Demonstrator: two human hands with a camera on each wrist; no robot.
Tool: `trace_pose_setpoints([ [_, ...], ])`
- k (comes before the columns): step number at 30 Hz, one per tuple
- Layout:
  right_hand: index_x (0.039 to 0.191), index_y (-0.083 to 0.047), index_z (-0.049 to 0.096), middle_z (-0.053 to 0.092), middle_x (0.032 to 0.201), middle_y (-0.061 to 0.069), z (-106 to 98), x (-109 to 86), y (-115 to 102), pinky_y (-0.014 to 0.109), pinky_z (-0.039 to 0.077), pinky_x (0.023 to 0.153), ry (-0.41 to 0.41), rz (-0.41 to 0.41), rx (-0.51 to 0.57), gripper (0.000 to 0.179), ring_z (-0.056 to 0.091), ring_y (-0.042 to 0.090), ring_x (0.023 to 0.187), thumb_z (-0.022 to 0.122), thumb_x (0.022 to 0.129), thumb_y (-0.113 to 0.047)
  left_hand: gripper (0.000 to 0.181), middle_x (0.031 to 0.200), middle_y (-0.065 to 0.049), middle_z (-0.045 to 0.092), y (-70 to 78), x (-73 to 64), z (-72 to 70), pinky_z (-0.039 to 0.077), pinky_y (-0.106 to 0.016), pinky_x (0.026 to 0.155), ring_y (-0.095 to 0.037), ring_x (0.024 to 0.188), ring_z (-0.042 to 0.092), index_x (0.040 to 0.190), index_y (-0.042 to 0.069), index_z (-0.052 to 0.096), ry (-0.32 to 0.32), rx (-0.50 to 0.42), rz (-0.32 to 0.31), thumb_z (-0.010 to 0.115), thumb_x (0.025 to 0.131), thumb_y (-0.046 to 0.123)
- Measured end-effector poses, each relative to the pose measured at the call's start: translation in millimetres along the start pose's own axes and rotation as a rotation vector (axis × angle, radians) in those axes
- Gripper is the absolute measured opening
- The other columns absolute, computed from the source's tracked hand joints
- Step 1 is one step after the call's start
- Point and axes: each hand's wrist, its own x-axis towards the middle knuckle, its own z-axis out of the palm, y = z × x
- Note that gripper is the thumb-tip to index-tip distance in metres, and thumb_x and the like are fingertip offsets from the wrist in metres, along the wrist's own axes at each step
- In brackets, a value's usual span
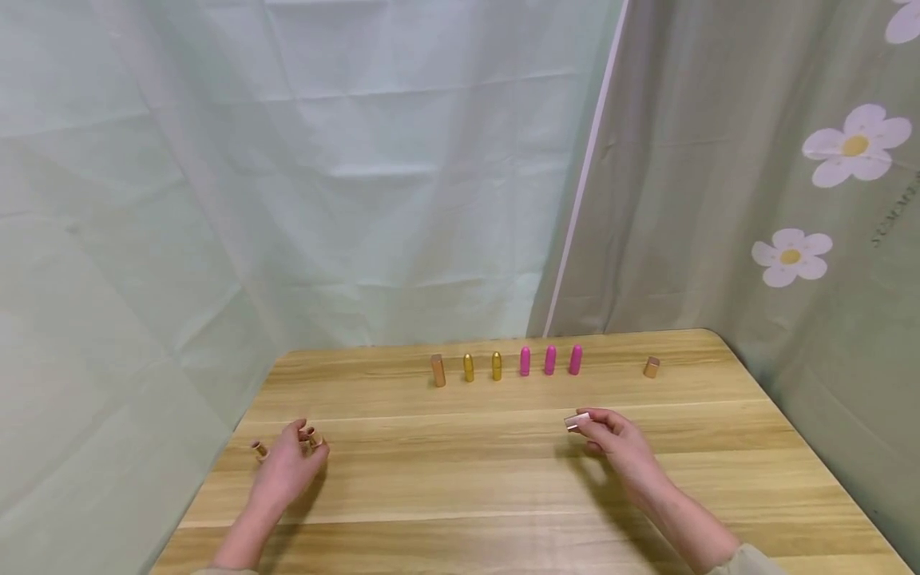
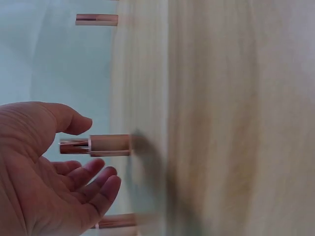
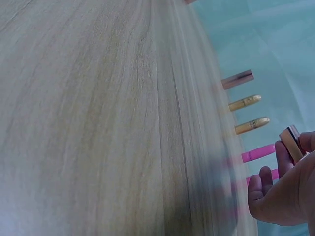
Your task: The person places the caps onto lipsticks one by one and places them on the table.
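Note:
At the table's left side my left hand (image 1: 283, 473) is around an uncapped rose-gold lipstick tube (image 2: 110, 145). The tube stands upright on the wood, its narrower shiny collar on top. In the left wrist view, gaps show between it and my thumb and fingers. A second uncapped tube (image 1: 259, 450) stands just left of that hand. Over the right half of the table my right hand (image 1: 625, 453) pinches a rose-gold lipstick cap (image 1: 576, 421) between thumb and fingers, raised off the surface. The fingers partly cover the cap in the right wrist view.
Along the back stand a closed rose-gold tube (image 1: 438, 371), two gold bullet-shaped lipsticks (image 1: 469, 368) and three pink ones (image 1: 549, 360). A short rose-gold cap (image 1: 651, 367) stands at the back right. Curtains (image 1: 402, 200) hang behind the wooden table (image 1: 446, 495).

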Motion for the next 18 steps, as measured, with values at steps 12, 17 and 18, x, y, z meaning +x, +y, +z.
trace_pose_setpoints([
  [12, 0.134, 0.007, 0.057, 0.069, 0.122, 0.009, 1, 0.4, 3, 0.04, 0.05, 0.1, -0.022, -0.001, 0.009, 0.051, 0.066, 0.013, 0.107, 0.07, 0.099, -0.028, 0.044, 0.119, -0.031, 0.063, -16.4, 0.6, 9.8, 0.049, -0.055, 0.098, -0.043, 0.11, 0.064, 0.13, -0.017, 0.048, -0.01, -0.016, -0.014, 0.062, 0.099, 0.012],
  [17, 0.136, 0.005, 0.057, 0.071, 0.119, 0.007, 1, -1.4, 2, 0.04, 0.049, 0.1, -0.034, 0.01, 0.009, 0.053, 0.065, 0.013, 0.108, 0.07, 0.099, -0.03, 0.039, 0.115, -0.026, 0.067, -18.8, 1.2, 9.7, 0.048, -0.057, 0.097, -0.042, 0.109, 0.065, 0.124, -0.011, 0.056, 0.014, 0.042, -0.007, 0.064, 0.1, 0.018],
  [18, 0.136, 0.005, 0.057, 0.071, 0.119, 0.007, 1, -1.7, 2, 0.04, 0.049, 0.1, -0.034, 0.012, 0.006, 0.053, 0.065, 0.013, 0.108, 0.07, 0.099, -0.031, 0.038, 0.115, -0.025, 0.068, -19.1, 0.8, 9.7, 0.048, -0.057, 0.096, -0.041, 0.109, 0.065, 0.123, -0.01, 0.057, 0.018, 0.044, -0.008, 0.065, 0.099, 0.019],
])
